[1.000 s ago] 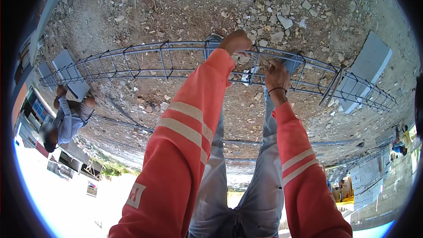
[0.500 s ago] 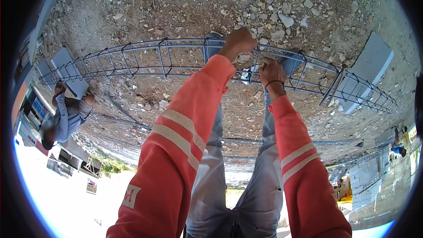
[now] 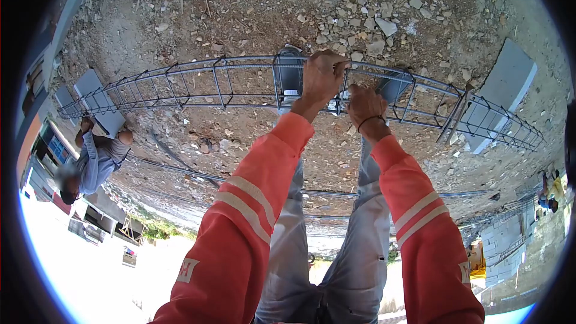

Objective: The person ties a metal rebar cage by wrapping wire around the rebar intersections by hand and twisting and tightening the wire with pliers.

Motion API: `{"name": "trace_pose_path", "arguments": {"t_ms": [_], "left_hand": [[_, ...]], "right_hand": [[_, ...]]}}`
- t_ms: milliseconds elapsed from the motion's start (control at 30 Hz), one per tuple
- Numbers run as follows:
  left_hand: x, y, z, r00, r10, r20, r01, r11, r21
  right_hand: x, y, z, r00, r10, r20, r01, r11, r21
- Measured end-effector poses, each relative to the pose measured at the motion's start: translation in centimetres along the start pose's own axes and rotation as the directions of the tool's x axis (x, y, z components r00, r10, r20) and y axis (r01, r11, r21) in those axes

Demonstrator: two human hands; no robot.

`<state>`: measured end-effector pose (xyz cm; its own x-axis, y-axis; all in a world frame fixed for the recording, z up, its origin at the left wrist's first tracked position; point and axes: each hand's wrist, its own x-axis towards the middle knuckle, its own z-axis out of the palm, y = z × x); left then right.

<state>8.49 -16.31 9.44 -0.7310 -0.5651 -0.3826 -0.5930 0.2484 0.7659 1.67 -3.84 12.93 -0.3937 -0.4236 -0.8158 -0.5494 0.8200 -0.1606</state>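
A long rebar cage (image 3: pixel 249 66), made of ribbed bars with square stirrups, runs across the view in front of my legs. My left hand (image 3: pixel 324 75) is closed over its far top bar, beside a stirrup (image 3: pixel 344 93). Just right of that stirrup, my right hand (image 3: pixel 367 105) is closed, knuckles up, at the cage's near side. What sits in its fingers is hidden. My shoes (image 3: pixel 290 75) show through and beyond the bars.
Grey boards lie under the cage at the right (image 3: pixel 504 84) and left (image 3: pixel 99 99). A short rusty bar (image 3: pixel 457 114) crosses the cage. Another person (image 3: pixel 96 159) crouches at its left end. Stone rubble (image 3: pixel 378 30) covers the ground; more long bars (image 3: pixel 327 193) lie behind my legs.
My left hand has shifted slightly down and left, its wrist turned over the bar. My right hand has rotated and moved a little down, closer to the stirrup.
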Motion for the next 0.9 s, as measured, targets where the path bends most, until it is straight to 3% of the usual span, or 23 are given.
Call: {"name": "trace_pose_path", "arguments": {"t_ms": [100, 200, 300, 367, 467, 500, 533, 733, 800, 833, 900], "left_hand": [[-1.3, 0.1, 0.2, 0.988, 0.116, -0.098, -0.118, 0.993, -0.013], [-2.5, 0.5, 0.3, 0.965, 0.198, -0.175, -0.192, 0.980, 0.048], [-2.1, -0.5, 1.2, 0.960, 0.190, -0.205, -0.203, 0.978, -0.045], [-1.8, -1.1, 1.5, 0.954, 0.178, -0.243, -0.198, 0.978, -0.060], [-1.9, -0.8, 1.2, 0.983, 0.109, -0.149, -0.119, 0.991, -0.062], [-1.8, 0.7, 0.2, 0.990, 0.014, -0.139, -0.031, 0.993, -0.115], [-2.0, 1.4, -0.2, 0.990, -0.076, -0.122, 0.055, 0.984, -0.167], [-1.6, 2.5, 0.9, 0.957, -0.208, -0.204, 0.190, 0.976, -0.104], [-1.7, 2.4, 1.5, 0.946, -0.233, -0.226, 0.214, 0.971, -0.104], [-1.5, 2.3, 1.8, 0.936, -0.246, -0.252, 0.227, 0.968, -0.103], [-1.3, 1.9, 2.1, 0.943, -0.178, -0.282, 0.170, 0.984, -0.055]], "right_hand": [[-2.1, -0.9, -2.8, 0.998, -0.001, 0.058, 0.006, 0.996, -0.087], [-2.3, 0.0, -6.0, 0.995, -0.095, -0.003, 0.095, 0.991, -0.090], [0.7, 0.6, -8.8, 0.904, -0.425, -0.054, 0.404, 0.887, -0.223], [3.1, 0.2, -10.2, 0.866, -0.499, 0.004, 0.483, 0.836, -0.260], [5.8, -1.0, -11.9, 0.809, -0.584, 0.067, 0.577, 0.769, -0.276], [6.6, -1.3, -12.1, 0.797, -0.602, 0.059, 0.594, 0.760, -0.263], [7.4, -1.3, -11.9, 0.796, -0.602, 0.066, 0.595, 0.758, -0.267], [11.3, -1.0, -8.8, 0.839, -0.544, 0.005, 0.533, 0.820, -0.209], [12.2, 0.5, -8.2, 0.937, -0.345, 0.044, 0.348, 0.922, -0.169], [12.7, 1.2, -8.3, 0.947, -0.275, 0.168, 0.304, 0.936, -0.177], [12.6, 2.1, -8.0, 0.943, -0.242, 0.229, 0.286, 0.940, -0.185]]}}
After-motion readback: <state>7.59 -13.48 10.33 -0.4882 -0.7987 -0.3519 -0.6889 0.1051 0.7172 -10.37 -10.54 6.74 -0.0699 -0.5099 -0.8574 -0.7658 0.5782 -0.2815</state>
